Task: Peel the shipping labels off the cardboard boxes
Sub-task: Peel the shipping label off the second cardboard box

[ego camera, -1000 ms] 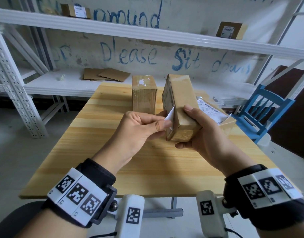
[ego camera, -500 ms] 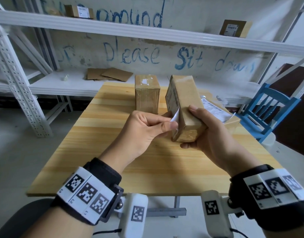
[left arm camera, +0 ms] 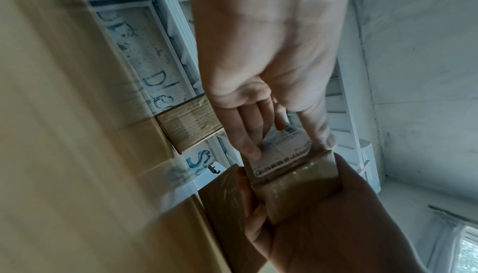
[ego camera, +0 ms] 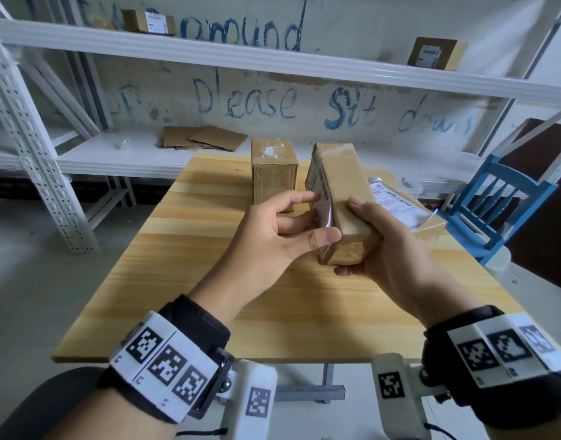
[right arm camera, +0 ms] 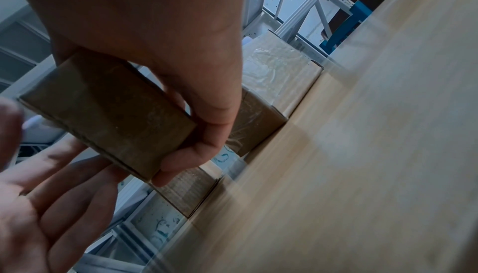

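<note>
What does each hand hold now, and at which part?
The right hand grips the cardboard box around its near end. The left hand holds nothing; its straight fingers touch the partly lifted label.

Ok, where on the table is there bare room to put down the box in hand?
The near half of the table, below both hands, is bare wood out to the front edge, and so is the left strip beside the standing box. The far right is crowded: the labelled box lies there, behind the right hand gripping the held box.
</note>
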`<state>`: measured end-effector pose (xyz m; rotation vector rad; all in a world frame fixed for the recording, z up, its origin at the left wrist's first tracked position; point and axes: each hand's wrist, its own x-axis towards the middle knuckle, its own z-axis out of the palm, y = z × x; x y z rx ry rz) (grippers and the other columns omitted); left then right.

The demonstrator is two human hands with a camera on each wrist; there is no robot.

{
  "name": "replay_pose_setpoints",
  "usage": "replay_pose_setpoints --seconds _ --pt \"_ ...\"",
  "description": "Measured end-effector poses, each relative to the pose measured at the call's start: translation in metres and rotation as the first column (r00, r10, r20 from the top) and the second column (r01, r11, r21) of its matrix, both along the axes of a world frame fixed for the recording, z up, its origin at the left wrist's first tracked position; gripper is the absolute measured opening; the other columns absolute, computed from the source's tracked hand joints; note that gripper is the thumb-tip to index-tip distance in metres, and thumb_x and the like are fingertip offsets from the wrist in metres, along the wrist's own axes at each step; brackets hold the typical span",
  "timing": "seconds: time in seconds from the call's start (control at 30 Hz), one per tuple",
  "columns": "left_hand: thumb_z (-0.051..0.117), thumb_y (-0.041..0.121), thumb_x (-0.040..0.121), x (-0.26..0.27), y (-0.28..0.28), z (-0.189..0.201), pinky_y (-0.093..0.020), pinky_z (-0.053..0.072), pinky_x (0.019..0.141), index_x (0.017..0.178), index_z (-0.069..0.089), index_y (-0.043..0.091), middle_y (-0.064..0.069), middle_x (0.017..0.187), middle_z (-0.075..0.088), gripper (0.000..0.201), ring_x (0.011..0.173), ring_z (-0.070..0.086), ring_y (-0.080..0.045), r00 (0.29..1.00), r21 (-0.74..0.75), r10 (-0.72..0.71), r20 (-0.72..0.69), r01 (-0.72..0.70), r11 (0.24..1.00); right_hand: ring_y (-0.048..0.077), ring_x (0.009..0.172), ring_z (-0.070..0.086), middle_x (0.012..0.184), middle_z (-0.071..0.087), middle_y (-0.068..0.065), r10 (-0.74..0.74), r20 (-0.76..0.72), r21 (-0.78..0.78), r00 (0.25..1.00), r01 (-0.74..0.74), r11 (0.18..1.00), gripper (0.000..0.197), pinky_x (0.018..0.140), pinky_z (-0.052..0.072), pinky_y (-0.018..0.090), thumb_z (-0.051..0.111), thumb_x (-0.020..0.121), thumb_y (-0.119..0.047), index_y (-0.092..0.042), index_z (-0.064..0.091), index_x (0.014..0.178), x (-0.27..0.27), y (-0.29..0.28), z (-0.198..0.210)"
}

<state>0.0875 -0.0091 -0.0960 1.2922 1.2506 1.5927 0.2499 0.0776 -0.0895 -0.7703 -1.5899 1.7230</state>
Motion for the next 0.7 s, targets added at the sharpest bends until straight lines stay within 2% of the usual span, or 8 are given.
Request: replay_pose_setpoints --seconds 0.1,0.2,0.43,0.57,0.7 --pt "0.082 0.013 0.079 -0.0012 0.0000 -0.0004 -0.023 0.058 0.075 0.124 0.062 0.024 -0.001 0.098 0.080 0.050 0.098 0.075 -0.010 1.000 -0.003 0.017 0.026 -0.017 1.000 0.030 0.085 0.066 0.098 0.071 0.012 0.001 -0.004 0.001 1.000 -0.001 1.000 0.047 0.063 0.051 0.036 0.057 0.087 -0.052 -0.017 0.070 0.115 -0.0007 -0.0006 0.0002" --pt "0.080 0.008 0.082 -0.0026 0.0009 -0.0010 -0.027 0.060 0.081 0.125 0.061 0.027 -0.004 0.098 0.080 0.051 0.104 0.074 -0.013 1.000 -0.004 0.009 0.016 -0.009 1.000 0.029 0.083 0.066 0.097 0.071 0.013 0.005 -0.003 0.005 1.000 -0.005 1.000 0.047 0.063 0.050 0.035 0.057 0.087 -0.052 -0.017 0.070 0.115 -0.0008 -0.0012 0.0009" --pt "0.076 0.008 0.088 -0.0024 0.0001 -0.0008 -0.029 0.059 0.091 0.142 0.056 0.016 0.000 0.107 0.079 0.058 0.111 0.071 -0.012 0.999 -0.022 -0.032 0.007 0.032 0.999 0.028 0.083 0.067 0.098 0.071 0.011 -0.004 0.012 0.021 1.000 0.003 1.000 0.058 0.064 0.050 0.037 0.058 0.087 -0.051 -0.011 0.065 0.128 -0.0009 0.0009 -0.0006" --pt "0.070 0.002 0.091 -0.0012 -0.0015 -0.0001 -0.033 0.056 0.099 0.131 0.063 0.021 0.000 0.111 0.078 0.045 0.111 0.071 -0.013 0.998 -0.031 -0.053 -0.017 0.052 0.998 0.029 0.085 0.065 0.098 0.070 0.012 -0.003 0.029 0.037 1.000 0.002 0.999 0.058 0.065 0.051 0.038 0.059 0.086 -0.052 -0.011 0.064 0.127 -0.0001 0.0023 -0.0011" --pt "0.072 0.000 0.090 -0.0034 -0.0015 -0.0001 -0.038 0.056 0.100 0.124 0.061 0.035 -0.001 0.103 0.079 0.049 0.105 0.074 -0.014 0.997 -0.039 -0.024 -0.072 0.021 0.999 0.030 0.084 0.065 0.097 0.071 0.013 0.016 0.068 0.062 0.998 -0.020 0.998 0.059 0.066 0.051 0.038 0.059 0.086 -0.054 -0.011 0.064 0.125 0.0004 0.0022 -0.0032"
